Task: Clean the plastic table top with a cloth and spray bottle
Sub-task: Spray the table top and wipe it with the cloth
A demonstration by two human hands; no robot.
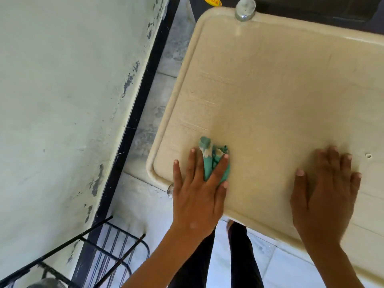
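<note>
Head view: left hand (pixel 197 190) flat, fingers straight, pressing green cloth (pixel 216 163) onto beige plastic table top (pixel 280 90) near its left front corner. Right hand (pixel 328 190) open, palm down on table, well apart from cloth.

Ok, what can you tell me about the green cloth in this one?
The cloth is a small teal-green rag, bunched up, with pale worn or soiled patches at its far end. It lies on the beige table top near its near left corner, inside the raised rim. The left hand presses it flat-fingered, covering its near part; the far end pokes out past the fingertips.
</note>
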